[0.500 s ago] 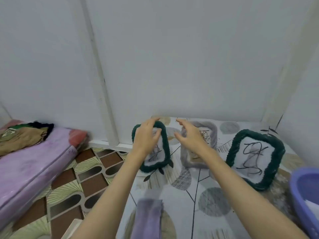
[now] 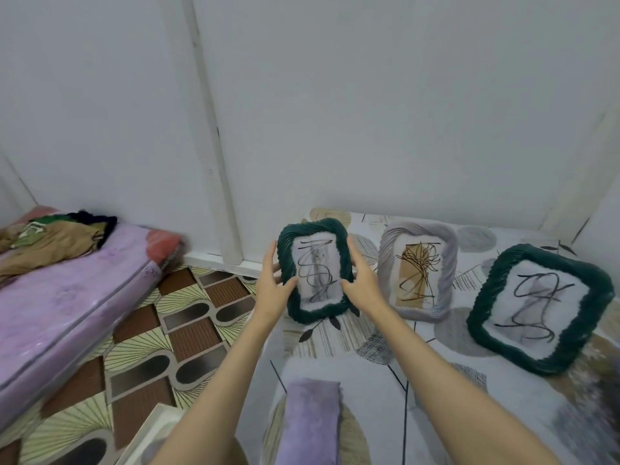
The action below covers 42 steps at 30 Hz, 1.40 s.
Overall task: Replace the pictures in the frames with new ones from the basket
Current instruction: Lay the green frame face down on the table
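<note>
A small dark green rope-edged picture frame [image 2: 315, 270] holding a scribbled black line drawing stands upright at the 12 o'clock edge of the leaf-patterned tabletop [image 2: 375, 374], clasped between both hands: the left hand [image 2: 272, 287] curls round its 9 o'clock side, the right hand [image 2: 359, 282] round its 3 o'clock side, thumbs on the front rim. At 3 o'clock stand a grey rope-edged frame [image 2: 417, 268] and a larger dark green frame [image 2: 540, 308]. A folded lilac cloth [image 2: 310, 424] lies at 6 o'clock.

I see both hands now on the left green frame [image 2: 315, 270]: left hand [image 2: 273, 290] moved off its top to the left edge, right hand [image 2: 360, 280] came over from the grey frame [image 2: 417, 270], now uncovered.
</note>
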### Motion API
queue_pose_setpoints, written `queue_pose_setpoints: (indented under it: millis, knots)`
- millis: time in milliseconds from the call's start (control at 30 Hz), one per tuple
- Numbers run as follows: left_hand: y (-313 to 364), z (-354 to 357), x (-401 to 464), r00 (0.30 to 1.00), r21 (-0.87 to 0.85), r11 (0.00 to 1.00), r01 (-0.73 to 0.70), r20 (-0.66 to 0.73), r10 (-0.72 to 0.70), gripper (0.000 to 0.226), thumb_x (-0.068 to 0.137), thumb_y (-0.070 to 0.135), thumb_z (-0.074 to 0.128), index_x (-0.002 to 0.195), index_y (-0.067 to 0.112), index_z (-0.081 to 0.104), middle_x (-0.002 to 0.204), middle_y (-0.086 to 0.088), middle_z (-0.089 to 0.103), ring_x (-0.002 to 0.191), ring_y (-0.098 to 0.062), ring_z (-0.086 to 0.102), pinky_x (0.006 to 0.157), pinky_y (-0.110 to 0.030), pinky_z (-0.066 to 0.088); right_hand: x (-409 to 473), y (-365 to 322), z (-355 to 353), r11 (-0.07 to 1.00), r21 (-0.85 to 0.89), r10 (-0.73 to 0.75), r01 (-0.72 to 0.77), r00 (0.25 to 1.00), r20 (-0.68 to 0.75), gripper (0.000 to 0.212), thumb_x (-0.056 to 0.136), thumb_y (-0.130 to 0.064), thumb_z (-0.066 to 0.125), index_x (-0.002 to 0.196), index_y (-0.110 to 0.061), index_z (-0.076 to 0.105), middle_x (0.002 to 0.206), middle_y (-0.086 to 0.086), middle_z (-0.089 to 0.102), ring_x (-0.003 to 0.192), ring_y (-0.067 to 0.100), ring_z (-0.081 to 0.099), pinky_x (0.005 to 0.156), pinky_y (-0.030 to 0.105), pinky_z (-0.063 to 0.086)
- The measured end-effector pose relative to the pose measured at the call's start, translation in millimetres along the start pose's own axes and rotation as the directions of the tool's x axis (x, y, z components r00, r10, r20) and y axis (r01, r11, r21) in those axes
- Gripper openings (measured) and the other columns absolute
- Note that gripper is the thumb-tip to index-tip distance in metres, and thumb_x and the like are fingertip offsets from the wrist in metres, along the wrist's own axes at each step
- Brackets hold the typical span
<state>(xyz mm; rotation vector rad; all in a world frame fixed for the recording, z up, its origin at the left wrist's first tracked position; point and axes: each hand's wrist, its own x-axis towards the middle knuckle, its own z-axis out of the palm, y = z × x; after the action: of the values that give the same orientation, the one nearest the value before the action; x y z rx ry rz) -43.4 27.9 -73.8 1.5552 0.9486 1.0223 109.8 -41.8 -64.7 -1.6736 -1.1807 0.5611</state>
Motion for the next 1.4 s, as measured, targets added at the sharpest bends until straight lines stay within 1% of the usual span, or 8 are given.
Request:
queue_pose_setpoints:
  millis: [167,433,667,833,1033,1133,1233,1400]
  knots:
    - [8,-5,-5,0.999,-0.096,0.994,0.045,0.015,-0.044,0.075,0.084,-0.007,0.057,0.141,0.031,0.027,0.117,-0.020,0.053,0.090,-0.020,0.060,0.076,-0.027,0.054,-12,-4,-9,0.999,0.039,0.007,-0.005,0.998,-0.057,0.084,0.080,0.019,0.046,0.143,-0.032,0.023,0.137,0.008,0.045,0.068,0.000,0.049,0.051,0.013,0.050]
    - [52,2,-63,0.954,-0.291,0.945,0.150,0.293,-0.061,0.072,0.080,-0.006,0.062,0.133,0.038,0.040,0.116,-0.011,0.059,0.107,-0.028,0.061,0.076,-0.039,0.059,-92,-21,-76,0.991,0.128,0.035,-0.028,0.998,-0.054,0.084,0.080,0.017,0.054,0.141,-0.035,0.027,0.097,-0.006,0.048,0.069,0.006,0.048,0.056,0.012,0.051]
    - [66,39,-138,0.933,-0.269,0.946,0.180,0.352,-0.077,0.060,0.082,-0.008,0.058,0.132,0.022,0.044,0.110,-0.003,0.061,0.086,-0.015,0.066,0.067,-0.028,0.059,-180,-8,-116,0.995,0.051,0.093,-0.088,0.991,-0.094,0.074,0.084,0.007,0.055,0.141,-0.031,0.028,0.110,0.006,0.051,0.074,0.010,0.049,0.062,0.016,0.047]
    - [70,64,-176,0.971,-0.137,0.991,-0.001,0.238,0.034,0.044,0.080,-0.007,0.061,0.105,0.028,0.055,0.110,0.001,0.060,0.110,-0.026,0.059,0.092,-0.042,0.053,-207,-22,-110,0.999,-0.017,-0.051,0.048,0.957,-0.285,0.047,0.093,-0.017,0.048,0.137,-0.032,0.038,0.103,0.006,0.052,0.076,0.015,0.053,0.071,0.022,0.047]
    - [78,91,-212,0.918,0.011,0.967,-0.255,0.317,0.238,0.044,0.078,-0.004,0.066,0.117,0.013,0.057,0.105,0.005,0.062,0.089,0.000,0.062,0.079,-0.010,0.051,-215,-50,-112,0.999,0.038,-0.015,0.030,0.940,-0.341,0.055,0.084,-0.050,0.056,0.133,-0.030,0.043,0.119,0.005,0.057,0.102,0.016,0.058,0.092,0.040,0.051]
    - [82,95,-217,0.866,-0.026,0.959,-0.281,0.423,0.266,0.040,0.079,0.010,0.069,0.116,0.022,0.058,0.102,0.003,0.067,0.086,-0.002,0.066,0.077,-0.018,0.054,-224,-49,-123,1.000,0.010,0.010,-0.007,0.917,-0.399,0.053,0.082,-0.037,0.064,0.130,-0.019,0.048,0.118,0.003,0.059,0.101,0.015,0.059,0.090,0.034,0.052]
    - [96,91,-210,0.913,-0.115,0.965,-0.237,0.314,0.262,0.021,0.086,0.014,0.061,0.101,0.029,0.061,0.095,-0.005,0.069,0.081,-0.013,0.066,0.065,-0.025,0.058,-228,-45,-141,0.997,0.062,0.063,-0.041,0.908,-0.414,0.040,0.089,-0.016,0.057,0.128,-0.013,0.051,0.110,0.002,0.059,0.087,0.006,0.055,0.075,0.015,0.047]
    - [101,88,-181,0.960,-0.043,0.982,-0.182,0.208,0.187,0.025,0.091,0.016,0.055,0.115,0.019,0.058,0.103,-0.001,0.065,0.091,-0.013,0.061,0.082,-0.031,0.053,-226,-25,-167,0.984,0.160,0.125,-0.074,0.933,-0.336,0.033,0.091,-0.007,0.053,0.122,-0.017,0.058,0.116,-0.001,0.059,0.107,0.015,0.054,0.091,0.031,0.046]
